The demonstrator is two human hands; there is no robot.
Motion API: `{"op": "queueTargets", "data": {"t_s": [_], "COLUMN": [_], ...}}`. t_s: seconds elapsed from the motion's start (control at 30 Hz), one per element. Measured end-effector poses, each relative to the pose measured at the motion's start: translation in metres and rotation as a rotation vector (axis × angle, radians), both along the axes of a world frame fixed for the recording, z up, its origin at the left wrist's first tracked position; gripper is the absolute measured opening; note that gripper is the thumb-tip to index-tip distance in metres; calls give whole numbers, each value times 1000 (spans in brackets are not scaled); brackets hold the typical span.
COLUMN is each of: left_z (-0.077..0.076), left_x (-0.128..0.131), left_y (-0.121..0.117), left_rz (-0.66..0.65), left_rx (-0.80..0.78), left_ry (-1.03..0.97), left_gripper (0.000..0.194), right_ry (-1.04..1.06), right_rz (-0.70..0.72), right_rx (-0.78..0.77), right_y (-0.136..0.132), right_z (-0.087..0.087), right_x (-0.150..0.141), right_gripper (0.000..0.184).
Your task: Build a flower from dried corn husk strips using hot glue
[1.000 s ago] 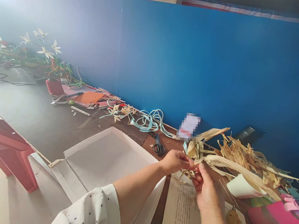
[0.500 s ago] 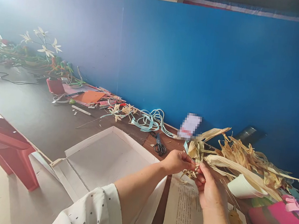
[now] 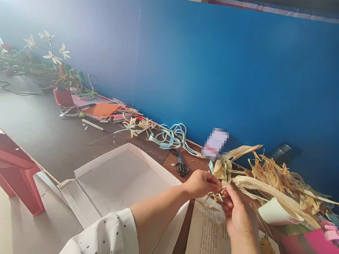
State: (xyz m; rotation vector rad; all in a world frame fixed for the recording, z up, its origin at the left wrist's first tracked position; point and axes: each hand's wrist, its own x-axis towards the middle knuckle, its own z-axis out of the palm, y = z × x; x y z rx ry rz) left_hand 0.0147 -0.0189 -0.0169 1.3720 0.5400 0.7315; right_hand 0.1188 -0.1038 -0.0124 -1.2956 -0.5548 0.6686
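In the head view, my left hand (image 3: 200, 184) and my right hand (image 3: 235, 215) meet with closed fingertips over the table. Between them they pinch a small piece of dried corn husk (image 3: 223, 190), whose exact shape is partly covered by the fingers. Behind the fingertips stands a bunch of pale husks (image 3: 221, 169). Thin husk shreds hang just below my left fingers. Under the right wrist lies a printed sheet of paper (image 3: 206, 237). Black-handled scissors (image 3: 180, 164) rest to the left of my left hand.
A shallow white box lid (image 3: 127, 175) lies under my left forearm. Dried husks (image 3: 277, 172) are heaped at the right, near a pale green cup (image 3: 279, 213). Coiled light-blue cord (image 3: 171, 135) and husk flowers (image 3: 132, 127) line the blue partition (image 3: 225, 68). A red plastic stool (image 3: 14, 174) stands left.
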Motion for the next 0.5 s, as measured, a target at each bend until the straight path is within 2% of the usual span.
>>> {"op": "queueTargets", "data": {"t_s": [0.1, 0.37, 0.5], "left_z": [1, -4, -4], "left_x": [0, 0, 1], "left_y": [-1, 3, 3], "left_rz": [10, -47, -62], "left_rx": [-6, -139, -182], "left_ry": [-14, -162, -227], "left_gripper": [24, 39, 43], "right_ry": [93, 88, 55], "right_rz": [2, -2, 33], "right_rx": [-23, 20, 18], "right_y": [-1, -1, -3], "right_z": [0, 4, 5], "right_x": [-1, -2, -3], "right_gripper": [31, 37, 33]}}
